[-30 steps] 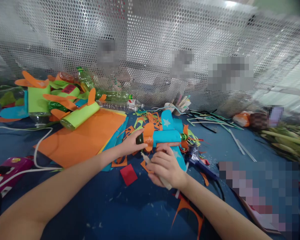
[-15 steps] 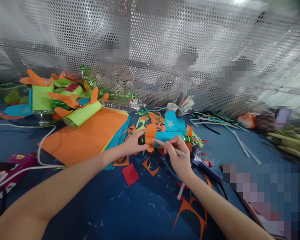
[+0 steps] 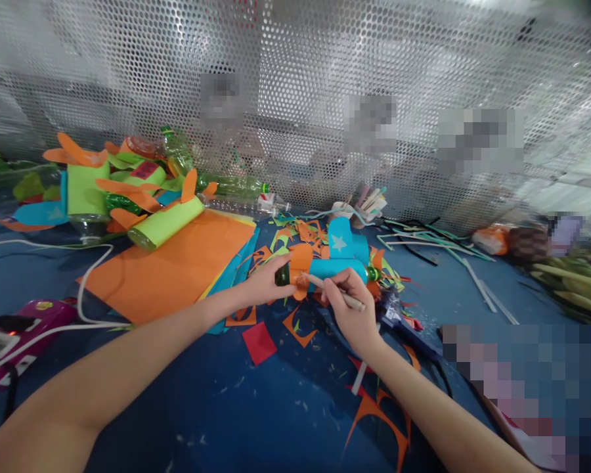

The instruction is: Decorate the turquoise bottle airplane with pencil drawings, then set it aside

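A green plastic bottle (image 3: 282,274), wrapped in blue paper (image 3: 335,268) with an orange paper piece (image 3: 301,257) near its base, lies on its side in front of me. My left hand (image 3: 266,279) grips the base end between thumb and fingers. In my right hand (image 3: 350,307) is a pale pen (image 3: 353,302), its tip at a white star outline (image 3: 302,279) on the orange paper. Just behind the bottle stands a blue paper shape with a pale star (image 3: 339,244).
Orange, yellow and blue sheets (image 3: 162,269) are stacked at left, beneath a green-wrapped bottle (image 3: 167,223). A glue gun (image 3: 408,328) lies right of my right hand. Paper scraps (image 3: 300,332) surround the bottle. A purple power strip (image 3: 34,335) with white cable sits left. Perforated metal mesh (image 3: 295,79) rises behind.
The whole view has shifted slightly, with everything a little further right. Both hands keep the same hold, and the pen tip stays at the star outline.
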Tool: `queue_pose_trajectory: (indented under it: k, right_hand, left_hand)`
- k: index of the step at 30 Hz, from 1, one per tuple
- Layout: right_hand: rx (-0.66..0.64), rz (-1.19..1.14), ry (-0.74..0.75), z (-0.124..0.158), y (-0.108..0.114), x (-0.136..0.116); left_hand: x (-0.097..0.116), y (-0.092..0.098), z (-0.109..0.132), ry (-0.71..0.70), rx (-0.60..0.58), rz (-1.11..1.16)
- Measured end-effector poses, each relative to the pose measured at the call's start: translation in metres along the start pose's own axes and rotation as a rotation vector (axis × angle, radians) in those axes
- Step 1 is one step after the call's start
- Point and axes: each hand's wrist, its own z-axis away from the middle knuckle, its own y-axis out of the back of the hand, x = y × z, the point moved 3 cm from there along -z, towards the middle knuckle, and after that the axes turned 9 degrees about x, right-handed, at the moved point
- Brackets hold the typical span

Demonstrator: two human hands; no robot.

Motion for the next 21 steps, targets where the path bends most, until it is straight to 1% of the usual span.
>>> queue_pose_trajectory:
  k: [3, 5, 21]
  right_hand:
    - [-0.001, 0.000, 0.002, -0.0004, -0.0003, 0.0002]
    - [0.007, -0.004, 0.006, -0.0006, -0.0002, -0.0001]
    - [0.015, 0.027, 0.002, -0.0006, 0.0006, 0.0003]
  left_hand:
    - [0.0008, 0.0003, 0.0002, 0.054, -0.028, 0.015]
    - [0.0016, 0.0006, 0.0003, 0.067, -0.033, 0.018]
    - [0.0009, -0.0001, 0.0010, 0.040, -0.028, 0.038]
